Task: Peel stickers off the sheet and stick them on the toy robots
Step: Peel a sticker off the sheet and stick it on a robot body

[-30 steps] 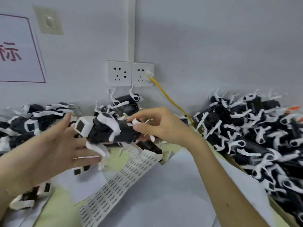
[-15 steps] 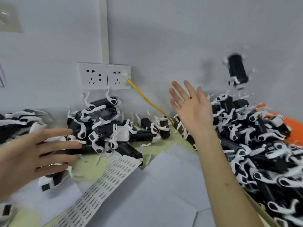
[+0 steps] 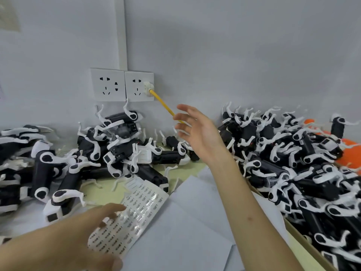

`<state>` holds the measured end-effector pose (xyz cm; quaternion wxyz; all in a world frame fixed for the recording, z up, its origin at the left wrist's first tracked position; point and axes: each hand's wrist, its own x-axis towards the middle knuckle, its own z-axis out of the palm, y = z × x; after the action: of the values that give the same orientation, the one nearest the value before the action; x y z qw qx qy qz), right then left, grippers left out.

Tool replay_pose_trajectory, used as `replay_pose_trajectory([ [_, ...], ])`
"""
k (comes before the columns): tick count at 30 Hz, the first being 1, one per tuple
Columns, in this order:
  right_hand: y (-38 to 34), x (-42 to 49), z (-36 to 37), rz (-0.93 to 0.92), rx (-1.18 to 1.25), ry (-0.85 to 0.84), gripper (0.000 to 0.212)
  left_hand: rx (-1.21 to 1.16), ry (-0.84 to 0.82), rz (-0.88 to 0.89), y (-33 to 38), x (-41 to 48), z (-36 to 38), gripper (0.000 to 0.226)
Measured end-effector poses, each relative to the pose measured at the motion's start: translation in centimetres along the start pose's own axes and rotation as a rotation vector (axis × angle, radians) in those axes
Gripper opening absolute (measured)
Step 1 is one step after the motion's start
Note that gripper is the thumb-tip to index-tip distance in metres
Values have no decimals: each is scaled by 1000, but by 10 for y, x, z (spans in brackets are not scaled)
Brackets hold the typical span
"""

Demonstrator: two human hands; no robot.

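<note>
Head view
Edges: the grey wall (image 3: 234, 55) closes the back of the bench (image 3: 101, 194). A brown cardboard rim (image 3: 304, 241) runs diagonally along the right, fencing in the right pile of toy robots (image 3: 293, 163).
Open room: a lane of overlapping white paper sheets (image 3: 185, 231) lies between the left pile of toy robots (image 3: 117, 149) and the cardboard rim, widening toward the viewer.
Sticker sheet (image 3: 140, 210): lies flat on the bench at centre-left. Its long axis runs diagonally, with the near end toward the lower left and the far end pointing up-right at the left pile, almost touching a black robot body.
Left grip (image 3: 78, 237): wide, fingers straight and holding nothing. It reaches over the near half of the sticker sheet. The fingertips are blurred, so contact cannot be told.
Right grip (image 3: 199, 130): wide, fingers spread and empty. It is raised in the air in front of the wall, above the gap between the two piles.
Materials: the robots have matt black oblong bodies with curved white plastic legs, lying tangled at all angles. The sticker sheet is glossy, with tight rows of small printed labels.
Wall fittings: two white sockets (image 3: 107, 85) sit side by side. A yellow cable (image 3: 162, 102) slants down-right from the right one and passes behind the right grip.
Far right: an orange object (image 3: 349, 149) is partly buried under robots.
</note>
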<state>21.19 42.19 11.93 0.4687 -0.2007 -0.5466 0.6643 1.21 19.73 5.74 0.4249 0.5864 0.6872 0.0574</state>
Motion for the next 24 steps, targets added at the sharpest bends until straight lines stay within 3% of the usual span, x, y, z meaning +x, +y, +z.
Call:
replay_pose_trajectory([
  [2, -1, -1, 0, 1, 10, -7, 25, 285, 50, -1, -7, 10, -13, 113],
  [3, -2, -1, 0, 1, 14, -11, 24, 339, 91, -12, -12, 10, -11, 123],
  [5, -3, -1, 0, -6, 22, -25, 24, 318, 148, -16, -10, 8, -11, 128],
  [11, -1, -2, 9, -22, -109, -114, 27, 228, 228, -35, -7, 8, -14, 107],
  [16, 9, -8, 27, 63, -462, -304, 24, 106, 177, -56, -4, 2, -21, 129],
  [19, 17, -15, 38, 137, -743, -469, 19, -26, 290, -49, -2, 3, -21, 109],
  [24, 25, -19, 49, 151, -944, -569, 19, -207, 377, 53, -7, -1, -30, 18],
])
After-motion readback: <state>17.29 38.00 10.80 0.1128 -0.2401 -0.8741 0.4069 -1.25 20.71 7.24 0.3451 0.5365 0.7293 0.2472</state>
